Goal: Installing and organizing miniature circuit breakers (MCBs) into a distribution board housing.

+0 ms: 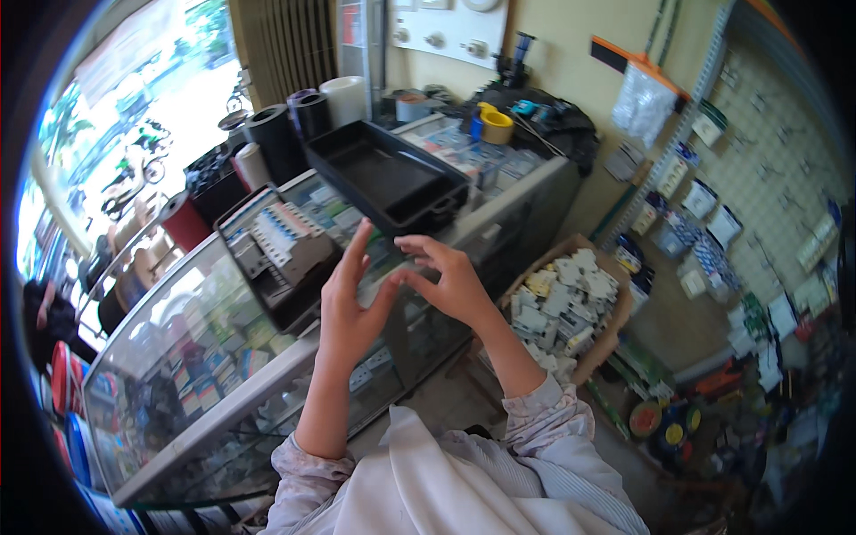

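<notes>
My left hand [350, 292] and my right hand [443, 278] are raised in front of the glass display counter [214, 426], thumbs close together. Both have their fingers apart and hold nothing. Just beyond them a black, empty-looking plastic tray [385, 169] rests on the counter top. To the left of my left hand stands a second black tray [290, 314]. In it lie several grey and white circuit breakers [287, 234] with blue marks, lined up in a row. My left hand overlaps the right end of this tray in the picture; whether they touch I cannot tell.
A cardboard box [609, 343] full of loose white and grey breaker-like parts stands at the right. Black rolls [273, 143] and a red roll [185, 221] line the counter's far side. Yellow tape [496, 123] sits at the back. Packets hang on a wall rack [713, 201].
</notes>
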Motion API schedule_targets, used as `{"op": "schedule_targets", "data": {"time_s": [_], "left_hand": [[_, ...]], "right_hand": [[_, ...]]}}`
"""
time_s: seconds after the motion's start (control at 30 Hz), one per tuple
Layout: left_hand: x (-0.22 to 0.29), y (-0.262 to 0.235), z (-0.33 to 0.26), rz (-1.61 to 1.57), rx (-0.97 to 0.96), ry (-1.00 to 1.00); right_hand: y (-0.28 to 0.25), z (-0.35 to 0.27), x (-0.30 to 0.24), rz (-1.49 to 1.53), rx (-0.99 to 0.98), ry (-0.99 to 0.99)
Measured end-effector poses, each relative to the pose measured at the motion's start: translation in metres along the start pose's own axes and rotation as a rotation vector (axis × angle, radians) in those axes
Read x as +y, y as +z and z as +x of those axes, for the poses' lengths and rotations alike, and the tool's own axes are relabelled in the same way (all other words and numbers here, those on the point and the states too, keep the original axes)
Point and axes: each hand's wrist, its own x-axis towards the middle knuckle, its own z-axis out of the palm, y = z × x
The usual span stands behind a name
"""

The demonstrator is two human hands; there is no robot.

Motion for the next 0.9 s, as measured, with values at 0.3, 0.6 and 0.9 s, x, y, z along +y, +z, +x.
{"op": "schedule_targets", "data": {"time_s": [0.3, 0.6, 0.9], "left_hand": [[-0.037, 0.143, -0.007, -0.086, -0.449, -0.129], [-0.077, 0.316, -0.027, 0.035, -0.654, -0.105], [-0.095, 0.398, -0.034, 0.502, -0.716, 0.013]], "right_hand": [[-0.132, -0.126, 0.071, -0.112, 0.049, 0.394], [-0.297, -0.245, 0.172, -0.382, 0.279, 0.781], [-0.332, -0.255, 0.218, -0.657, 0.162, 0.520]]}}
